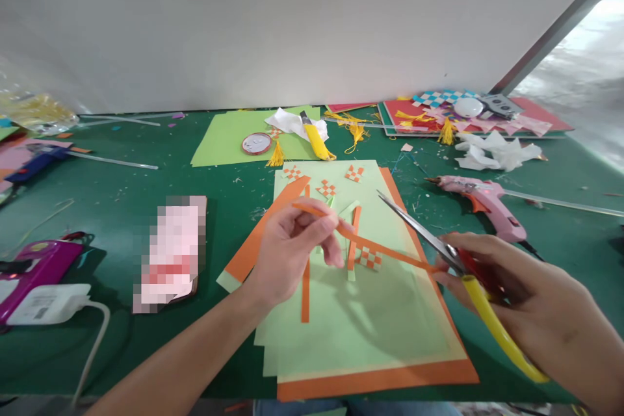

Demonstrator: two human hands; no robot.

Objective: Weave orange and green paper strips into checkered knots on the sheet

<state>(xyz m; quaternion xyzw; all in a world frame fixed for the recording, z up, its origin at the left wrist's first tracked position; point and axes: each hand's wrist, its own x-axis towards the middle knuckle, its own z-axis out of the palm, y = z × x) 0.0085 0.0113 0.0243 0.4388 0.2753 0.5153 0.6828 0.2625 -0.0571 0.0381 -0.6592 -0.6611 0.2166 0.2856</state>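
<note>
My left hand (297,244) pinches a narrow orange paper strip (385,248) between thumb and fingers. The strip stretches right to my right hand (526,299), whose fingertips touch its far end. That same hand holds scissors (424,231) with one red and one yellow handle, blades pointing up and left. Below lie light green paper sheets (361,325) over an orange sheet (380,380). Small orange-and-green woven checkered pieces (369,259) rest on them, along with loose orange strips (305,286). A wider orange piece (248,240) sticks out at the left of the stack.
A pink glue gun (492,201) lies at right, near crumpled tissue (497,151). A phone (175,247) and a white charger (46,304) with cable are at left. Behind the sheets sit a yellow-handled cutter (316,136), a round tin (257,143) and tassels (276,153).
</note>
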